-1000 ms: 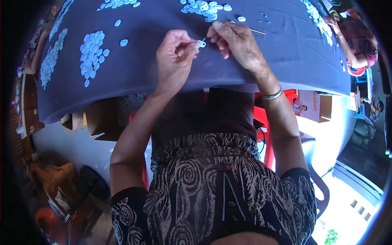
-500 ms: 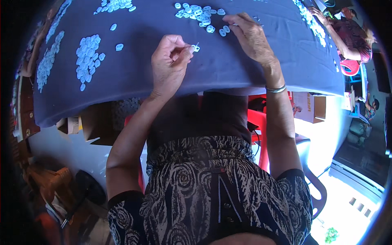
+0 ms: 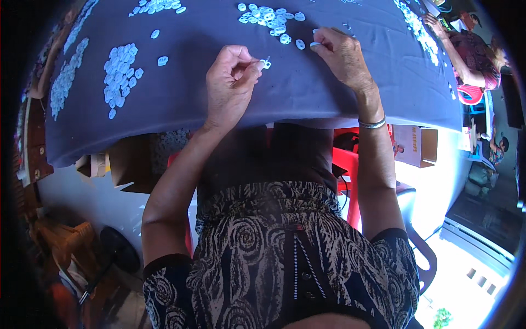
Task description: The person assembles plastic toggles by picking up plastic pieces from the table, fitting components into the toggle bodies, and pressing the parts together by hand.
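Note:
My left hand [image 3: 233, 82] is closed in a pinch above the dark tablecloth, holding a small white oval piece with a hole [image 3: 266, 64]. A thin pin-like bit sticks up from that piece. To the right, my right hand [image 3: 342, 57] has its thumb and fingers pinched on another small white oval piece [image 3: 315, 44], whose edge shows at the fingertips. One loose oval piece [image 3: 299, 44] lies just left of those fingertips. Beyond it spreads a pile of similar white ovals [image 3: 266, 16]. A small thin metal-looking item [image 3: 347, 26] lies past my right hand.
Another heap of white ovals [image 3: 119, 74] sits on the tablecloth [image 3: 181, 93] at left, with two stray pieces beside it. More heaps line the far and side edges. A person [image 3: 466, 60] works at the right. Below the table stand a cardboard box [image 3: 131, 164] and a red chair [image 3: 346, 162].
My right hand has closed on one of the two loose ovals and drawn it slightly right, away from the other. My left hand has barely moved and keeps its piece.

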Motion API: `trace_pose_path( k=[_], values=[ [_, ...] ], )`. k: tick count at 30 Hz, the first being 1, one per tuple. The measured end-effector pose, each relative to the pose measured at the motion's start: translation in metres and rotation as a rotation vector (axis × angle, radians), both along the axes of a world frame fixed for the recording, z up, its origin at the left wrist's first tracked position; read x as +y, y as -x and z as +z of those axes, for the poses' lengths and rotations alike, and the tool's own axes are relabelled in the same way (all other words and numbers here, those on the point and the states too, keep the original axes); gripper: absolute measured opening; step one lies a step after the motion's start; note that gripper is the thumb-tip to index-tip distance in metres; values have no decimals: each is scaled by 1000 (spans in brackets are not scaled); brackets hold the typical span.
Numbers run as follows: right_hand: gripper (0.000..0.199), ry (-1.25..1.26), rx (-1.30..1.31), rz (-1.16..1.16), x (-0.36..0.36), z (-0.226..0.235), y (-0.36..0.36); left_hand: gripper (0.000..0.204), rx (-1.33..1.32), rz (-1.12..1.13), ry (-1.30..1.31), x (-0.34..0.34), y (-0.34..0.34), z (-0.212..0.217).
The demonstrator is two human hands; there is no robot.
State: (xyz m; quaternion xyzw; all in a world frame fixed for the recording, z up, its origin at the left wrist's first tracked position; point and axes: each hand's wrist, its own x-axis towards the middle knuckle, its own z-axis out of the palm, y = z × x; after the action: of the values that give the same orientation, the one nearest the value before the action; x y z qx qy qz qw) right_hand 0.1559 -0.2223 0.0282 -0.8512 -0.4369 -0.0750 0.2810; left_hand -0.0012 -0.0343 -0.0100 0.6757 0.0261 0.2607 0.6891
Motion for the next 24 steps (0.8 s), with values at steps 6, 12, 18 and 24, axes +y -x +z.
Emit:
trace_pose_path(
  k=[6,12,18,24],
  values=[
    [19,-246,150,25,11,-3,13,19,-31,5,24,-2,-1,0],
    [16,-448,737,59,42,8,52,19,-21,16,-22,-1,-2,-1],
    [15,-415,729,61,46,5,58,20,-21,31,-63,0,-2,-3],
    [15,-371,695,71,46,5,58,19,0,56,-4,-3,-3,0]
  ],
)
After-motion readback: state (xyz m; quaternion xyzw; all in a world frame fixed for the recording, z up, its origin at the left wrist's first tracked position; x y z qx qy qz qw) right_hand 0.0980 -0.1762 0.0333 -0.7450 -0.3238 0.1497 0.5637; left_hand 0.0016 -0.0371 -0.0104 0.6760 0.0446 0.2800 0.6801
